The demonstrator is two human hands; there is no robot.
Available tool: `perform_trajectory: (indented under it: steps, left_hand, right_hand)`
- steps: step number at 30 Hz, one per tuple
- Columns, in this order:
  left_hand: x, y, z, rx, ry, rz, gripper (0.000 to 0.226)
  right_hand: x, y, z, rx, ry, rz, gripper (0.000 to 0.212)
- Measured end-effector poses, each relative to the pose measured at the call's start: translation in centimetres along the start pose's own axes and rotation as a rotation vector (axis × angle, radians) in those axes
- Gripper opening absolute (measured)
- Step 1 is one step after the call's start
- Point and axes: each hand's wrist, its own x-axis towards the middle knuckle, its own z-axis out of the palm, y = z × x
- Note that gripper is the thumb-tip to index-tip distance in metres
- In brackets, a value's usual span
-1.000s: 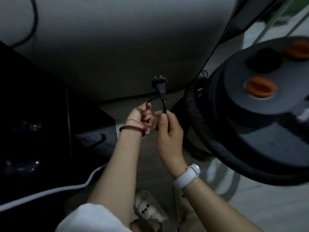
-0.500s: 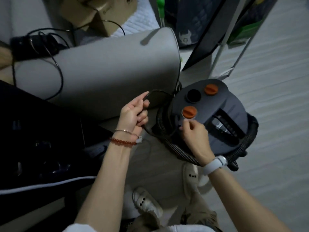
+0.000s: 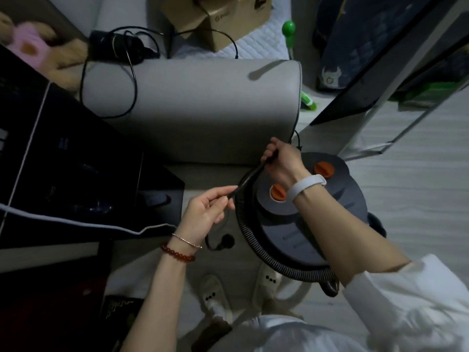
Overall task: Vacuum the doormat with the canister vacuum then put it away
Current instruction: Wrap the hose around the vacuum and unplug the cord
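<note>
A: I've got the power cord (image 3: 250, 175) stretched between both hands just above the canister vacuum (image 3: 312, 212), which sits on the floor against the grey sofa arm (image 3: 203, 107), its ribbed hose (image 3: 253, 240) coiled round the body.

B: And each grip?

A: My left hand (image 3: 205, 214) pinches the cord between thumb and fingertips; my right hand (image 3: 281, 161) is curled round it higher up. The plug (image 3: 223, 241) hangs below my left wrist.

B: Winding it for storage?

A: That's my read. I'd keep even loops, light tension and no kinks, and tuck the plug in last.

B: Any writing?

A: Cardboard boxes (image 3: 228, 19) behind carry printing too small to read. Nothing legible on the vacuum.
</note>
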Motion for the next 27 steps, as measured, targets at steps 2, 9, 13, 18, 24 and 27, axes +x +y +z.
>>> perform_trajectory:
  steps: [2,9,13,18,24,27]
  left_hand:
    - [0.4,-0.6,0.3,0.041,0.049,-0.006,0.033]
    - [4.3,1.8,4.4,0.21,0.005,0.066,0.023]
    - [6.1,3.2,5.2,0.247,0.061,0.065,0.015]
    - [6.2,3.0,6.3,0.352,-0.037,0.075,0.018]
    - [10.4,4.4,10.6,0.635,-0.007,0.128,0.024]
    - [12.1,4.3,13.6,0.751,-0.107,0.108,0.026]
  right_hand:
    - [0.1,-1.5,-0.7,0.065,-0.015,-0.073,0.032]
    - [0.4,-7.7,-6.3,0.371,0.014,-0.251,0.033]
    - [-0.5,-7.8,-7.0,0.286,-0.01,-0.254,0.032]
    - [0.8,-11.8,-6.9,0.281,0.05,-0.285,0.032]
    - [2.6,-14.3,-11.1,0.18,0.152,-0.34,0.032]
    - [3.9,-15.8,-13.7,0.197,0.176,-0.346,0.031]
